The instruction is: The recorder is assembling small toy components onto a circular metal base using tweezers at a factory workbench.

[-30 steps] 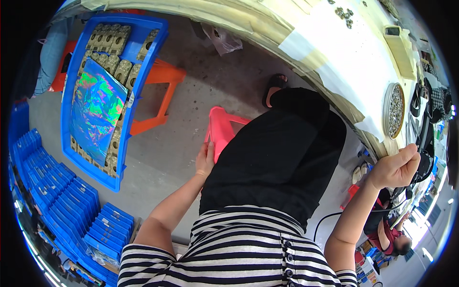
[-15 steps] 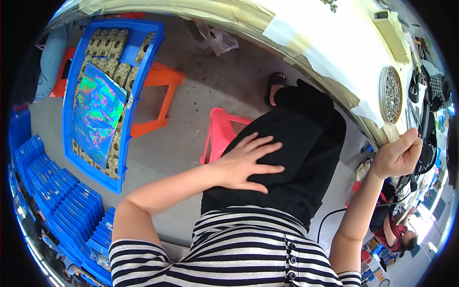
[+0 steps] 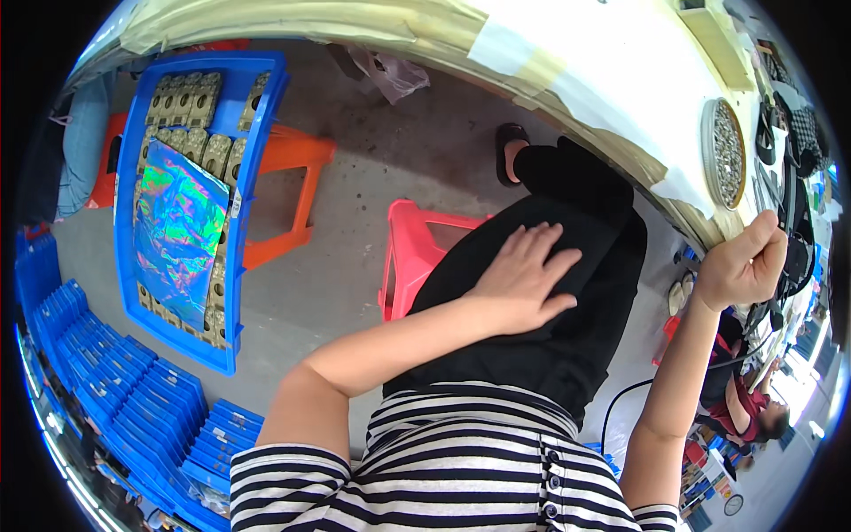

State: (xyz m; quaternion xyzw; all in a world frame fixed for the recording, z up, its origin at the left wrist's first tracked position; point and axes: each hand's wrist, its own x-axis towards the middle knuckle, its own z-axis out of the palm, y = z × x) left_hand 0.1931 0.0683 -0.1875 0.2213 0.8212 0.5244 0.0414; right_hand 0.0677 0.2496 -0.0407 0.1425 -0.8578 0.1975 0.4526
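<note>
My left hand [image 3: 523,279] lies on my black-clad thigh with its fingers stretched out and somewhat apart, holding nothing. At the right, my right hand [image 3: 743,266] is closed beside the edge of the pale-covered worktable [image 3: 612,84]. Its fingers are curled under, so what they grip, if anything, is hidden. Just beyond it on the table stands a round dish [image 3: 708,155] full of small silvery pieces. Off to my left, a blue tray [image 3: 253,173] holds rows of brownish metal-like parts [image 3: 188,102], partly covered by a shiny rainbow-coloured sheet [image 3: 182,230].
The tray rests over an orange stool [image 3: 306,191]. A pink stool [image 3: 403,244] stands by my legs. Stacked blue trays [image 3: 151,399] line the lower left. A clear plastic bag [image 3: 399,78] hangs below the table. Black cables [image 3: 784,239] and a co-worker [image 3: 753,412] are at the right.
My left hand has slid forward and right along my thigh, its fingers less spread. My right hand stays closed near the table edge. The view has shifted slightly.
</note>
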